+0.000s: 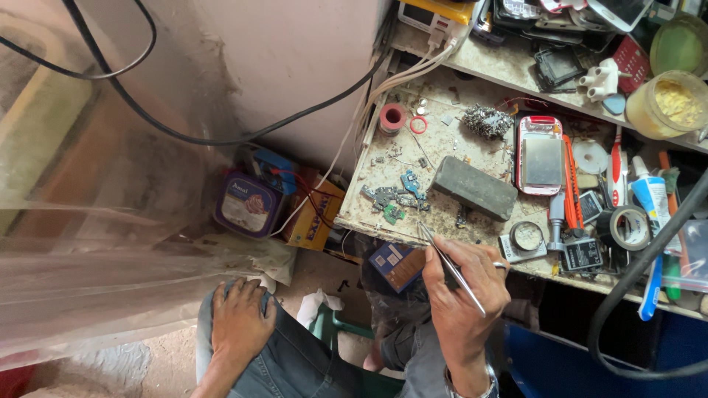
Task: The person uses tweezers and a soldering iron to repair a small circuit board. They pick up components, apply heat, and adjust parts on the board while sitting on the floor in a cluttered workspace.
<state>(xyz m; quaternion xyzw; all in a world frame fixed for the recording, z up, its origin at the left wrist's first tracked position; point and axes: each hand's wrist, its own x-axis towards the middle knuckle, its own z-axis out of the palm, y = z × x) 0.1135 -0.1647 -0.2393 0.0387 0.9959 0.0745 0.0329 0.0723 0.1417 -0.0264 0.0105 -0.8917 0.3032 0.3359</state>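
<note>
Right hand: our right hand (461, 295) is nearest the camera, its fingers (472, 258) pinched around the tweezers.
Left hand: our left hand (240, 320) lies flat on our knee, fingers spread, holding nothing.
Bench: we work at the near left edge of the cluttered bench (442, 144).
Grey block: a grey block (474, 188) lies just right of the boards.
Circuit boards: small circuit boards (394, 199) sit near the bench edge.
Tweezers: the tweezers (450, 267) point up-left, tips just short of the boards.
Advice: we judge a steadied wrist and a light squeeze serve best.
</note>
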